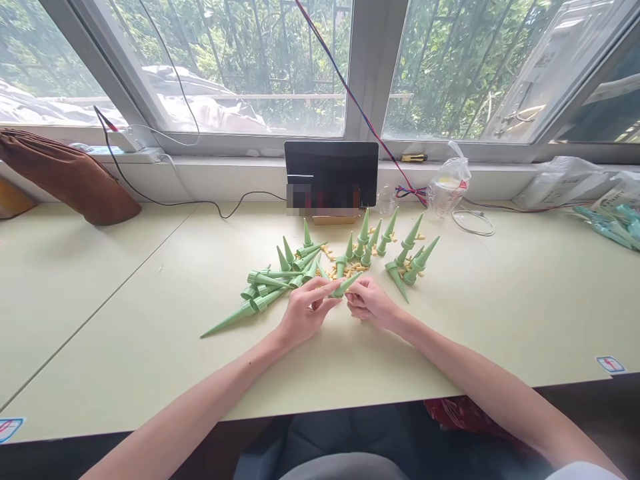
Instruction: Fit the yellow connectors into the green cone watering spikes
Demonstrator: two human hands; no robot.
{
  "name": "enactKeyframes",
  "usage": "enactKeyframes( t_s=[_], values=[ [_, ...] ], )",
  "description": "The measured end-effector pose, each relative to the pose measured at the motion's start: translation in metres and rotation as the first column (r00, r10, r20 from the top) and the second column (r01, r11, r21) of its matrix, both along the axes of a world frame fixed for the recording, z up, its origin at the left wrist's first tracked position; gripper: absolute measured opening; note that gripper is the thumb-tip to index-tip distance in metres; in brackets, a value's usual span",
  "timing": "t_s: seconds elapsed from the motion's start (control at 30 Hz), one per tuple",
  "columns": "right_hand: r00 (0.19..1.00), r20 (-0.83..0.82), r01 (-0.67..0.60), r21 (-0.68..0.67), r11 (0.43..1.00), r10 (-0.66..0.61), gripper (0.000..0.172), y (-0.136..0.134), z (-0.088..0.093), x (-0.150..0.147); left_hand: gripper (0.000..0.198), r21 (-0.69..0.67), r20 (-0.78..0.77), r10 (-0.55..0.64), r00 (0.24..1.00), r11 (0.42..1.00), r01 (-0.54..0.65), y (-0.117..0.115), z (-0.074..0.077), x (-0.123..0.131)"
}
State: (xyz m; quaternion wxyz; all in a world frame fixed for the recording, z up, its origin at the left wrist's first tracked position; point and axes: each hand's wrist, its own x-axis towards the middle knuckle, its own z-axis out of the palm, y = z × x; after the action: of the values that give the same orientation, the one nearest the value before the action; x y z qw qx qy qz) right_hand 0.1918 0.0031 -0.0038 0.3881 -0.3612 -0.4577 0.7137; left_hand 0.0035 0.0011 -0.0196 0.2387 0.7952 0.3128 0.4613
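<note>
My left hand grips a green plastic plant watering spike between thumb and fingers, its tip slanting up to the right. Close beside it, my right hand is closed in a pinch at the spike. Whatever those fingers hold is hidden or too small to make out. Beyond my hands lie small yellow plastic valves in a loose heap. To the left is a pile of green spikes, mostly on their sides. Several more green spikes with yellow pieces fitted stand upright behind and to the right.
A black tablet leans by the window at the back. A plastic-wrapped cup and a coiled white cable are back right. A brown pouch lies back left, with a black cable crossing the pale table.
</note>
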Motion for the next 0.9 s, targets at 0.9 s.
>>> enactKeyframes(
  t_s=[0.9],
  values=[
    [0.754, 0.361, -0.089, 0.884, 0.459, -0.549, 0.038, 0.0, -0.016, 0.003, 0.061, -0.76, 0.254, 0.163, 0.953, 0.643, 0.093, -0.016, 0.016, 0.012]
  ],
)
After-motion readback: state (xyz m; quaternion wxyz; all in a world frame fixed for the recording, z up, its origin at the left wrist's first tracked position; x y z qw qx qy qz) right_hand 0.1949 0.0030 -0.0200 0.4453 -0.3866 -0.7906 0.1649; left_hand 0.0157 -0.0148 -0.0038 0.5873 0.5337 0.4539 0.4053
